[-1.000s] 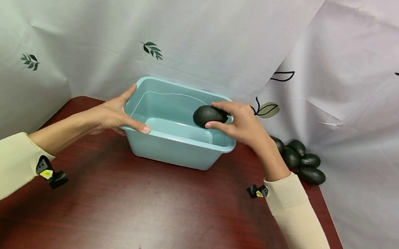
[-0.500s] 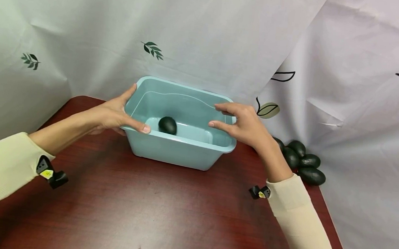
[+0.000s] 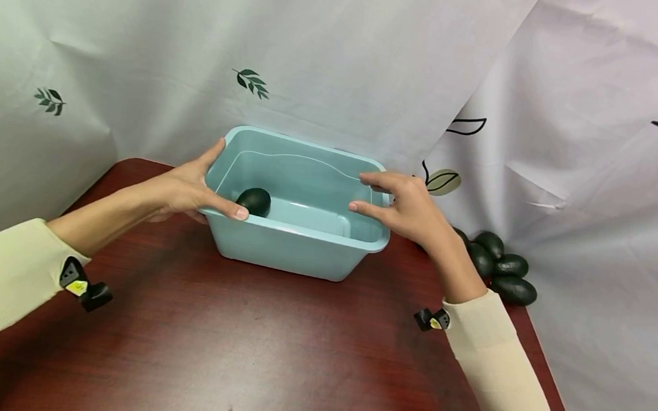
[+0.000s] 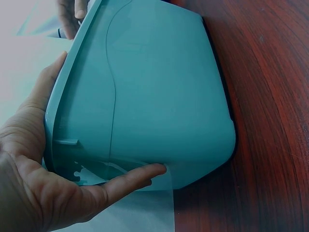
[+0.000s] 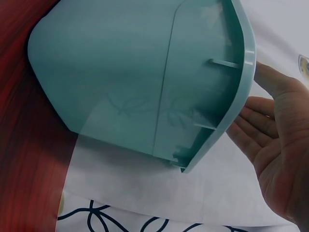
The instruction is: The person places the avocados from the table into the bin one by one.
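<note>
A light blue plastic bin (image 3: 284, 247) stands on the table. My left hand (image 3: 186, 186) holds its left end, thumb along the front rim; the left wrist view shows outstretched fingers (image 4: 130, 183) against the outer wall. One dark green avocado (image 3: 255, 200) lies inside at the left, partly hidden by the front rim and thumb. Over the right end of the bin, my right hand (image 3: 402, 205) has thumb and fingers spread apart with nothing between them. In the right wrist view, that hand (image 5: 280, 140) is beside the rim.
Several more avocados (image 3: 511, 266) lie in a pile at the table's right edge, one partly behind the right forearm. White cloth (image 3: 330, 55) with leaf prints hangs behind the bin and down the right side. The table (image 3: 270, 344) is dark red wood.
The right hand has released the avocado, which dropped into the bin and rolled to the left end. That hand has drawn slightly right. The left hand and bin have stayed put.
</note>
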`<action>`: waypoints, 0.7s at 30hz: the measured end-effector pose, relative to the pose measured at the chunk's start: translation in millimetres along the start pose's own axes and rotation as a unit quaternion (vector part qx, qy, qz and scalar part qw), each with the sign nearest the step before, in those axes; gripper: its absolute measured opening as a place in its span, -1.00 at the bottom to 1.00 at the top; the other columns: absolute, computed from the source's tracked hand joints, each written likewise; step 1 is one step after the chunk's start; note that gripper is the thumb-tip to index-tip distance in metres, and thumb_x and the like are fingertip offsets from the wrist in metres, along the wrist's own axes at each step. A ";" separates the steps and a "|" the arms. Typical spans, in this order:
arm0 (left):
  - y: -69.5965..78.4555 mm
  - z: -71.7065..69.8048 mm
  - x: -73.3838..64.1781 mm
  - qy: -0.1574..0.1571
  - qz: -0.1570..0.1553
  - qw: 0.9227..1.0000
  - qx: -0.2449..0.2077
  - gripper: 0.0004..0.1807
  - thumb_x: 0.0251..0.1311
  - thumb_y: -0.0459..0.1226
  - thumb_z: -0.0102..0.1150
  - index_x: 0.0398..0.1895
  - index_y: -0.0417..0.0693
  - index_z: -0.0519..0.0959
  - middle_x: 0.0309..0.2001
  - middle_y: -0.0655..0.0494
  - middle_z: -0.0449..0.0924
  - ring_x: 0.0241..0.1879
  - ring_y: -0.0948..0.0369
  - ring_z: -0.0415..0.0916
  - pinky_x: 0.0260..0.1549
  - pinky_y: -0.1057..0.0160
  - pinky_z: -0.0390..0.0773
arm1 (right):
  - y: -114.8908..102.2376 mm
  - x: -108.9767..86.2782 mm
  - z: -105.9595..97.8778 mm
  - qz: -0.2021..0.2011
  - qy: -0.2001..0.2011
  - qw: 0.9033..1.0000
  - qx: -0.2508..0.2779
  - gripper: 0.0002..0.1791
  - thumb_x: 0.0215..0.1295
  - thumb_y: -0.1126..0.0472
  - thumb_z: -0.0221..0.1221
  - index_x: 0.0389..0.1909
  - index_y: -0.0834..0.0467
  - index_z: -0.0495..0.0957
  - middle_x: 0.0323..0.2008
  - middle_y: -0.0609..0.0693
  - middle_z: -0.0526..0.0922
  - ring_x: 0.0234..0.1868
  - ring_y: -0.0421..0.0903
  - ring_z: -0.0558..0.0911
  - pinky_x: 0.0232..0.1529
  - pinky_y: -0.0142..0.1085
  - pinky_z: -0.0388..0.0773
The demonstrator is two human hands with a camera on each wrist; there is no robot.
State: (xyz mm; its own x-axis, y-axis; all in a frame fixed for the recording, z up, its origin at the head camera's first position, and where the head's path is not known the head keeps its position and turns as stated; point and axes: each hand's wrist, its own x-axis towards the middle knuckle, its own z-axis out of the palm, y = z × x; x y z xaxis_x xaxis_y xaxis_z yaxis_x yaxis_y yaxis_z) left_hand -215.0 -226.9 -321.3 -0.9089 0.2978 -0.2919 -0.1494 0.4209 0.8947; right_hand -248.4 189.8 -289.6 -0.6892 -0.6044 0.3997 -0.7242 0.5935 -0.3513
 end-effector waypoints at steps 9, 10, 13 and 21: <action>1.3 0.7 -0.2 0.000 0.000 1.000 0.000 0.71 0.22 -0.10 0.73 0.77 0.63 -0.72 0.83 -0.26 -0.16 0.70 -0.29 0.18 0.26 -0.39 0.74 | 1.3 -4.7 -1.4 0.016 0.000 1.000 0.002 -0.38 0.34 0.05 0.63 0.34 0.22 0.77 0.24 0.17 0.85 0.21 0.23 0.85 0.13 0.19 0.81; 1.5 1.0 0.2 0.000 0.000 1.000 0.000 0.71 0.22 -0.10 0.73 0.77 0.64 -0.71 0.84 -0.25 -0.16 0.70 -0.29 0.18 0.27 -0.39 0.74 | 2.0 -5.6 -1.5 0.016 0.001 1.000 0.001 -0.38 0.34 0.05 0.63 0.34 0.22 0.77 0.24 0.18 0.85 0.21 0.23 0.85 0.15 0.19 0.81; 2.2 1.8 1.3 -0.001 0.000 1.000 0.003 0.71 0.21 -0.09 0.74 0.77 0.65 -0.72 0.85 -0.22 -0.20 0.71 -0.29 0.18 0.28 -0.38 0.74 | 4.2 -8.9 -2.1 0.012 0.007 1.000 -0.003 -0.38 0.33 0.06 0.63 0.33 0.24 0.77 0.23 0.19 0.85 0.20 0.21 0.86 0.20 0.17 0.80; 0.6 1.0 -0.2 0.003 -0.004 1.000 0.002 0.71 0.22 -0.10 0.74 0.76 0.63 -0.73 0.86 -0.22 -0.22 0.72 -0.29 0.17 0.28 -0.37 0.74 | 6.8 -11.8 -1.6 0.014 0.008 1.000 -0.007 -0.39 0.33 0.06 0.63 0.32 0.23 0.78 0.23 0.17 0.86 0.18 0.19 0.86 0.24 0.15 0.78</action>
State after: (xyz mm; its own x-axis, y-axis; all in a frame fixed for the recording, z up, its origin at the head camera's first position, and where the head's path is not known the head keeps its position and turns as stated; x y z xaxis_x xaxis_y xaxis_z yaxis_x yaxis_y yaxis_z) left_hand -214.5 -225.8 -321.1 -0.9100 0.2895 -0.2967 -0.1550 0.4263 0.8912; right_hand -245.1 201.9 -295.4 -0.7081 -0.5791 0.4040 -0.7046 0.6167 -0.3511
